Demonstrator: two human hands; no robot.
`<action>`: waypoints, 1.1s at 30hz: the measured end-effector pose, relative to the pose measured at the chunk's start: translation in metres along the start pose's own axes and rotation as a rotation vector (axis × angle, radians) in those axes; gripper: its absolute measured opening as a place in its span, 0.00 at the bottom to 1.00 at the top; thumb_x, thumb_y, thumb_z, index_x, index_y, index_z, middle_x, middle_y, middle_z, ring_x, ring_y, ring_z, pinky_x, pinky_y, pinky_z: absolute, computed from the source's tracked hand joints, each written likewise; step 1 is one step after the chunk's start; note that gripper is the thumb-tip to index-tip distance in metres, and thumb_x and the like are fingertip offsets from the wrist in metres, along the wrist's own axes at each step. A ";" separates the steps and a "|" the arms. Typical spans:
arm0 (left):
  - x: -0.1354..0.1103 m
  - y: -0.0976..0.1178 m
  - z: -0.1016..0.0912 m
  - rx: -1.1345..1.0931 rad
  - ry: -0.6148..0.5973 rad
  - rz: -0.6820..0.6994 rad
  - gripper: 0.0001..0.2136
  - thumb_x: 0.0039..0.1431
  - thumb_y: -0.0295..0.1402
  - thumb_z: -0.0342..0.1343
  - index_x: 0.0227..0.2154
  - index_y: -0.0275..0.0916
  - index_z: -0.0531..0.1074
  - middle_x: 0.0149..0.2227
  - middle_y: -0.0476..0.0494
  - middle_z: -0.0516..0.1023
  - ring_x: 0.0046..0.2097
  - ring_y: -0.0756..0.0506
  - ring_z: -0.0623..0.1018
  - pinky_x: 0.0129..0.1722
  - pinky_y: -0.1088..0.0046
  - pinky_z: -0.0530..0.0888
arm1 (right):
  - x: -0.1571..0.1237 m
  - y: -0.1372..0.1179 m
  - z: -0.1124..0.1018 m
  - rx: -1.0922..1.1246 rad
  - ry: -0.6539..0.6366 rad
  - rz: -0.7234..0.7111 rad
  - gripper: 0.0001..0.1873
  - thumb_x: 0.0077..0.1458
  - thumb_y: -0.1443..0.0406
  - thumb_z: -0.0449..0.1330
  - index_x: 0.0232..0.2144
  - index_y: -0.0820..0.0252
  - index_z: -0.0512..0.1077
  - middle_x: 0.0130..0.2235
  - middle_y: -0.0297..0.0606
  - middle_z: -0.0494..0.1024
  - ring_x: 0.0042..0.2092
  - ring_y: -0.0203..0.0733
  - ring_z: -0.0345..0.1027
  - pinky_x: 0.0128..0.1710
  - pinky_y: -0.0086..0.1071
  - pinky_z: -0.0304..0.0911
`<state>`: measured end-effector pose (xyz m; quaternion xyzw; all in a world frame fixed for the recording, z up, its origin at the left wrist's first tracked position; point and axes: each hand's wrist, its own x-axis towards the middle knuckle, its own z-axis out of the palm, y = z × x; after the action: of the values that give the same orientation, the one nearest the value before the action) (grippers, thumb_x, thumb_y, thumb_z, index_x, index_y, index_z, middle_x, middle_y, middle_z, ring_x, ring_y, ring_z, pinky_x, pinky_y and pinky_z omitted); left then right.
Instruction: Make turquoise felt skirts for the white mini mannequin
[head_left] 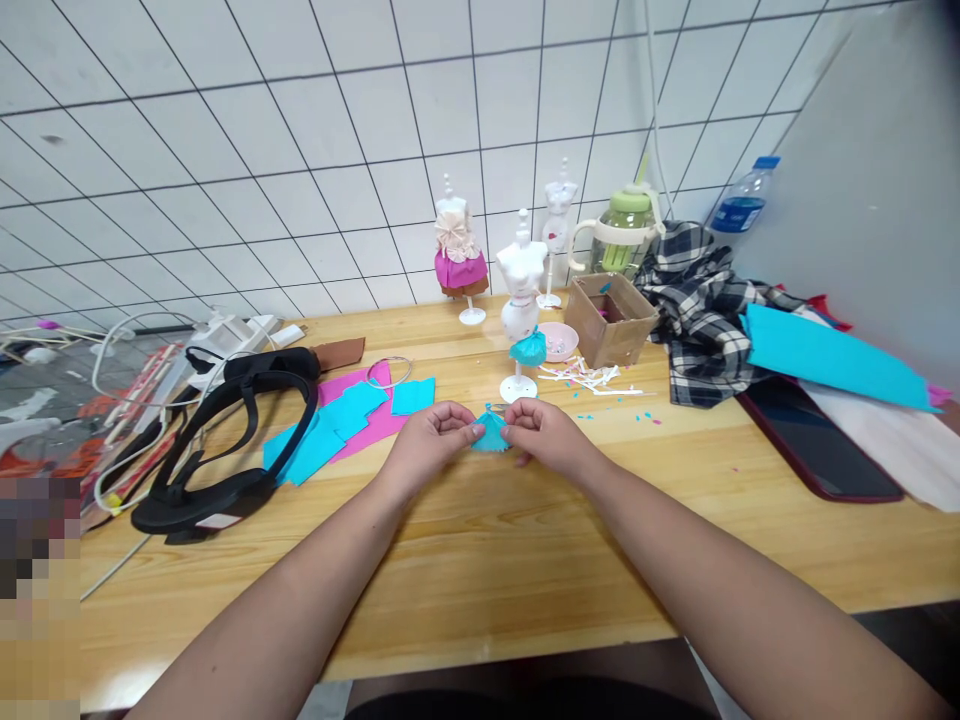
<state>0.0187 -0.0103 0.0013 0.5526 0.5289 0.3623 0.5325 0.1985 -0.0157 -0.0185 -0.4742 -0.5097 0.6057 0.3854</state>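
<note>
Between my two hands, just above the wooden table, is a small gathered fan of blue crepe paper [490, 434]. My left hand [442, 428] pinches its left edge with thumb and forefinger. On the opposite edge, my right hand [534, 427] closes on the same piece. Directly behind stands a white mini mannequin [521, 275] with a puffed blue paper piece [529, 347] attached low on its right side. Flat blue paper pieces [349, 415] and a magenta sheet [375, 432] lie left of my hands.
Left is a black headset strap [281, 470] among cables. A dressed mannequin [460, 250], another white mannequin [557, 215], a pink dish [559, 341], a cardboard box [611, 325] and a jug [626, 235] stand behind. Plaid cloth [697, 300] and a phone [821, 445] lie right.
</note>
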 end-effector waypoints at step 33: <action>-0.004 0.004 -0.013 -0.319 -0.205 -0.344 0.15 0.41 0.39 0.70 0.29 0.35 0.76 0.30 0.44 0.79 0.35 0.46 0.80 0.30 0.76 0.73 | -0.024 -0.009 -0.001 -1.335 0.495 -0.972 0.11 0.60 0.70 0.53 0.30 0.56 0.73 0.29 0.35 0.72 0.33 0.41 0.57 0.32 0.35 0.48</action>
<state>0.0060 -0.0108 0.0081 0.3974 0.4945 0.2874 0.7176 0.2052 -0.0362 -0.0052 -0.4488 -0.8069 -0.1738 0.3423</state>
